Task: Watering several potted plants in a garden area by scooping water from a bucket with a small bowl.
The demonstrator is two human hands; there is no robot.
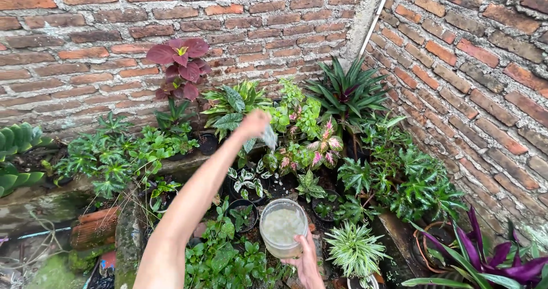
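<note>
Clear plastic jar point(283, 227) of cloudy water, upright, open-topped, low among small black potted plants.

The left hand point(255, 123) stretches out over a crowd of potted plants point(297, 146) set in the corner of a brick wall point(97, 49), its fingers blurred. The right hand point(307, 260) grips a clear plastic jar point(282, 227) of cloudy water from below, near a striped green-and-white plant point(354, 249).

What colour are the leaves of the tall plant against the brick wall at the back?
Deep red to maroon leaves, with a small yellow-green centre on top; the head view shows it clearly.
</note>
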